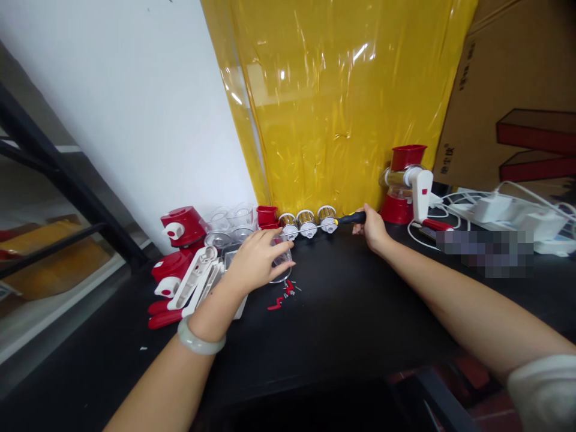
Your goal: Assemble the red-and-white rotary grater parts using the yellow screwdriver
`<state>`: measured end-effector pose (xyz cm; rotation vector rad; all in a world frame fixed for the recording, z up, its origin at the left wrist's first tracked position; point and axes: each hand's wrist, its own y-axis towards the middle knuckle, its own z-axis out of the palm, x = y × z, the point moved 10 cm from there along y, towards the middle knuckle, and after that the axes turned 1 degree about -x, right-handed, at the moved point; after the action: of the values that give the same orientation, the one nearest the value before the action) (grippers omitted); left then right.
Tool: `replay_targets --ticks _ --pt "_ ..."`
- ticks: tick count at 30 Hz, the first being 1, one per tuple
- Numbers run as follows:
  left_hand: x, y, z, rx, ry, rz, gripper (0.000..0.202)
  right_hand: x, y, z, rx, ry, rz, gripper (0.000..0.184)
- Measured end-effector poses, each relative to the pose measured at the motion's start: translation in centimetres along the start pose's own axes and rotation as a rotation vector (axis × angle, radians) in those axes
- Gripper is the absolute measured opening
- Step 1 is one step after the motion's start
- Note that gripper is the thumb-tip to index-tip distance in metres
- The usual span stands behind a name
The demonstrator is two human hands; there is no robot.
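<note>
In my right hand (371, 228) is a screwdriver with a black and yellow handle (353, 218). Its long thin shaft (320, 225) points left, toward my left hand (254, 258). The fingers of my left hand are spread over a clear plastic cup (282, 259), partly hidden beneath them; whether they touch it I cannot tell. Behind the shaft stand three metal grater drums with white ends (306, 223). Small red parts (275, 304) and several screws (292, 287) lie on the black table in front of the cup.
Left are red housings (183, 223), white crank handles with red grips (191, 285) and clear cups (219, 240). A red hopper (267, 216) stands behind. On the right are an assembled rotary grater (402, 186), cables and a white power strip (490, 210). Yellow film (342, 108) hangs behind.
</note>
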<state>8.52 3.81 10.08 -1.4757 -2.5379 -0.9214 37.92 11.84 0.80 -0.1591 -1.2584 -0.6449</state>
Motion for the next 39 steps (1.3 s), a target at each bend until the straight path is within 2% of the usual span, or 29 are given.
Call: replay_targets --ticks 4,9,13,15,21,25,27,32,36,39 --pt "-0.2 0.0 -0.3 -0.040 -0.028 0.021 0.035 -0.4 -0.6 0.6 0.034 0.090 0.126 0.022" --pt "-0.1 -0.1 -0.3 -0.037 -0.018 0.003 0.036 -0.2 -0.5 0.6 0.035 0.077 0.104 0.011" --pt "0.0 -0.2 -0.2 -0.033 -0.011 -0.002 0.038 0.1 -0.2 0.4 0.014 0.013 0.021 0.029" --pt "0.1 -0.2 -0.1 -0.032 -0.010 -0.007 0.039 0.3 -0.1 0.4 0.010 -0.026 -0.007 0.031" --pt "0.1 -0.2 -0.2 -0.029 -0.001 -0.028 0.041 0.0 -0.5 0.7 0.037 0.095 0.117 0.025" --pt "0.1 -0.3 -0.1 0.003 -0.006 -0.055 0.045 0.2 -0.5 0.6 0.022 0.071 0.107 0.016" --pt "0.4 -0.4 0.0 0.032 -0.022 -0.077 0.052 0.1 -0.3 0.5 0.008 0.048 0.073 0.013" --pt "1.1 -0.5 0.2 0.056 -0.121 -0.064 0.067 0.3 0.2 0.1 0.003 0.009 -0.027 0.032" --pt "2.8 -0.9 0.4 0.021 -0.183 -0.108 0.076 -0.4 0.0 0.5 0.081 0.091 0.071 0.034" --pt "3.9 -1.2 0.5 0.012 -0.166 -0.157 0.076 -0.2 -0.3 0.8 0.115 0.136 0.089 0.026"
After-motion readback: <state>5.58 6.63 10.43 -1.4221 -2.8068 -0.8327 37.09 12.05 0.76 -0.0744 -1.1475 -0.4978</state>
